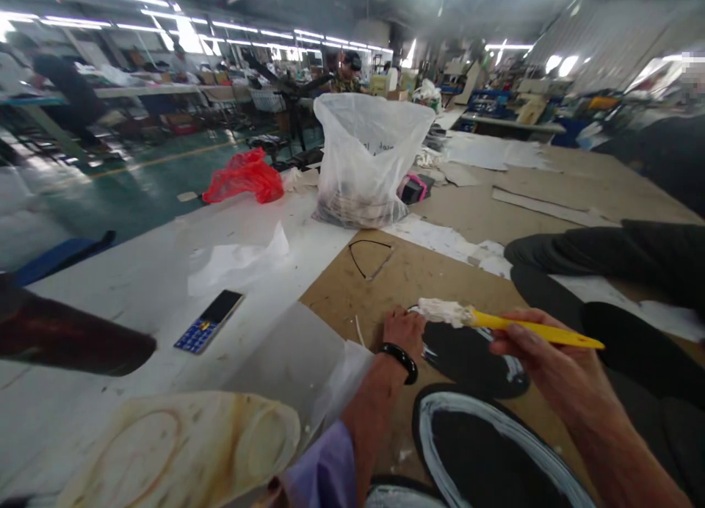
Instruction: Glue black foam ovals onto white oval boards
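Observation:
My right hand (545, 354) is closed around the yellow handle of a brush (518, 324). The brush's bristles are thick with white paste and hover over the far end of a black sole-shaped piece (463, 357), whose rim carries white streaks. At that piece's left end, my left hand (404, 332) presses down with bent fingers, a black bangle on its wrist; the fingertips are partly hidden. Closer to me lies another black sole-shaped piece (496, 449) with a broad white band along its edge. A third coated piece (402, 495) shows at the bottom edge.
Black pieces (606, 251) are stacked on the right. A keypad phone (209, 322), a stained plastic container (181, 449) and a dark red cylinder (71, 332) are on the left. Farther back stand a white plastic bag (369, 155) and a red bag (245, 176). People work beyond.

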A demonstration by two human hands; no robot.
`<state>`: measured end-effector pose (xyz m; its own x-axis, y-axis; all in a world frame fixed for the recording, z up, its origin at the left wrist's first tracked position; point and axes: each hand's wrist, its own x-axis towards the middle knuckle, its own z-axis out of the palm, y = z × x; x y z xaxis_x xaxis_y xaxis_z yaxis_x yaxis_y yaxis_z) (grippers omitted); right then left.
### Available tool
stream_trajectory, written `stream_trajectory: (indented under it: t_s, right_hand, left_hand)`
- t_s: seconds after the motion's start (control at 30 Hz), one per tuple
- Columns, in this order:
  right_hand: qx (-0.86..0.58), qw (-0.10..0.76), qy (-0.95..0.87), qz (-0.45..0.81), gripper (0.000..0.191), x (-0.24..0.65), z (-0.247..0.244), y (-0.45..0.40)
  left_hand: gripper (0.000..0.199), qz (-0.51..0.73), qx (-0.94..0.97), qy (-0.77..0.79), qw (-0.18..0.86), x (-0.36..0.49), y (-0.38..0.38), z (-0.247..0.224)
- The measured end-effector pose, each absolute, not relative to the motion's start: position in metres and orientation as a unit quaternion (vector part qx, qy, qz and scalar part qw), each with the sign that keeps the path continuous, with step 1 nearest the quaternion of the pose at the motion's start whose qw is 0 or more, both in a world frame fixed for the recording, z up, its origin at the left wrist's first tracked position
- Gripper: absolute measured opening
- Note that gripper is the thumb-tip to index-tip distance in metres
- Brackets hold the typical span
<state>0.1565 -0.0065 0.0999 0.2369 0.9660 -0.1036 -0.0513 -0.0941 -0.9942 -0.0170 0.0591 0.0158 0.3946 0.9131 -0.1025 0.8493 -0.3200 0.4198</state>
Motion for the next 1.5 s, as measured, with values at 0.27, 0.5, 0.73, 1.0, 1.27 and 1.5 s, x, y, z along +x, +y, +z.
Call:
stream_trajectory:
  t_s: [0.27, 0.5, 0.73, 1.0, 1.27, 1.5]
  right_hand:
    - [-0.629, 0.509, -0.383, 0.446, 0.037, 0.200, 0.039, -0.023]
    - [-0.581, 0.403, -0.504, 0.496, 0.038, 0.177, 0.027, -0.004]
    - [-0.609, 0.332, -0.535, 0.483, 0.033, 0.205, 0.028, -0.014]
    - [-0.641, 0.283, -0.558, 0.444, 0.030, 0.262, 0.043, -0.022]
    - [-0.596, 0.386, -0.488, 0.507, 0.036, 0.214, 0.033, -0.014]
    - [-0.586, 0.277, -0.566, 0.509, 0.033, 0.244, 0.030, -0.017]
  left_hand:
    - [0.042, 0.081, 0.818, 0.541, 0.181, -0.015, 0.073, 0.001]
    - [0.034, 0.075, 0.816, 0.546, 0.174, -0.012, 0.074, 0.000]
    - [0.031, 0.072, 0.814, 0.547, 0.180, -0.011, 0.072, 0.002]
    - [0.030, 0.077, 0.812, 0.553, 0.172, -0.008, 0.070, 0.008]
    - [0.030, 0.064, 0.821, 0.548, 0.148, -0.003, 0.069, 0.008]
    - [0.031, 0.064, 0.816, 0.557, 0.139, -0.002, 0.068, 0.009]
